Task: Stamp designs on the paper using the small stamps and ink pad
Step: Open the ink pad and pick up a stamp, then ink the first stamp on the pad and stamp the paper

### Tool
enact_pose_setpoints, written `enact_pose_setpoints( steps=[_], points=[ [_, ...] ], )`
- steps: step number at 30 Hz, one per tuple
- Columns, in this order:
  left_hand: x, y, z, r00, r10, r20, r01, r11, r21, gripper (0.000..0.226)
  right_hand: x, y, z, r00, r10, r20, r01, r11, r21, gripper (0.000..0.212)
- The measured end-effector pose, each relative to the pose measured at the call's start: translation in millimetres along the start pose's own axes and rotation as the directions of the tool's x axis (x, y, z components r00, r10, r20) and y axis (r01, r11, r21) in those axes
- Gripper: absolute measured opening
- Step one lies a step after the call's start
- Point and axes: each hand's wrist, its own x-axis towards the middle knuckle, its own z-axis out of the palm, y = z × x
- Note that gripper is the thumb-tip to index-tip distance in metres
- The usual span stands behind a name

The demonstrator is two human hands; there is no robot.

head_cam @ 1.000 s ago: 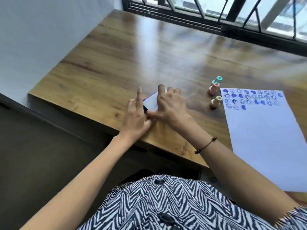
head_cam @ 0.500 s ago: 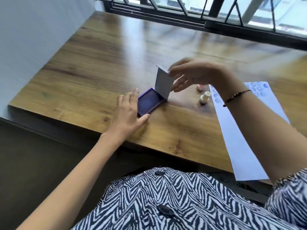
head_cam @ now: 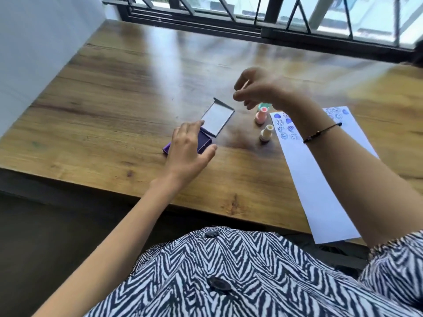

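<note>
Ink pad (head_cam: 203, 139) lies open on the wooden surface (head_cam: 114, 106), its purple well partly covered by the left hand (head_cam: 187, 147), whose fingers are spread and rest over the near end of the case without closing on it. Its lid (head_cam: 217, 118) is folded back flat toward the window. The right hand (head_cam: 258, 89) hovers above the surface beyond the lid, blurred, fingers loosely curled and holding nothing that can be made out. Just right of the lid stand a pink stamp (head_cam: 261, 115) and a cream stamp (head_cam: 266, 132), with a teal stamp (head_cam: 263, 106) half hidden behind the hand. White paper (head_cam: 315, 179) lies further right, blue prints along its far end.
</note>
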Motion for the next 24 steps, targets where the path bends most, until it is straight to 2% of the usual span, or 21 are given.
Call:
enact_pose_setpoints(
  steps=[2,5,7,11,14,16,18,19,21,24],
  points=[
    [-1,2,1,1.0,-0.003,0.001,0.003,1.0,-0.021,0.055,-12,7,-3,0.997,-0.042,-0.064,0.03,0.985,-0.172,0.016],
    [-3,6,5,1.0,-0.009,0.016,0.01,0.998,-0.065,0.052,-35,22,-2,0.986,-0.097,-0.139,0.015,0.867,-0.497,0.014],
    [-3,7,8,0.999,0.001,0.036,0.002,0.997,-0.078,0.049,-43,35,7,0.988,-0.094,-0.124,0.009,0.83,-0.558,0.02],
    [-5,10,10,0.999,0.01,0.052,-0.004,0.994,-0.109,0.042,-53,60,33,0.978,-0.102,-0.181,-0.007,0.856,-0.517,0.022],
    [-7,12,10,0.999,-0.016,0.052,0.026,0.977,-0.213,0.036,-58,63,41,0.945,-0.151,-0.289,0.035,0.928,-0.371,0.018],
    [-8,12,8,0.993,-0.077,0.084,0.102,0.928,-0.359,0.034,-63,54,43,0.948,-0.096,-0.302,0.082,0.995,-0.058,0.014],
    [-8,13,6,0.976,-0.158,0.153,0.216,0.814,-0.539,0.031,-71,39,49,0.982,-0.035,-0.185,0.099,0.933,0.345,0.014],
    [-9,14,6,0.968,-0.183,0.173,0.252,0.747,-0.616,0.029,-74,34,53,0.99,-0.044,-0.137,0.103,0.883,0.457,0.013],
    [-10,11,4,0.966,-0.214,0.142,0.252,0.672,-0.697,0.024,-76,25,62,0.993,-0.073,-0.09,0.109,0.846,0.522,0.012],
    [-13,2,-2,0.965,-0.248,0.088,0.233,0.649,-0.725,0.016,-75,15,72,0.993,-0.106,-0.044,0.112,0.811,0.574,0.011]
  ],
)
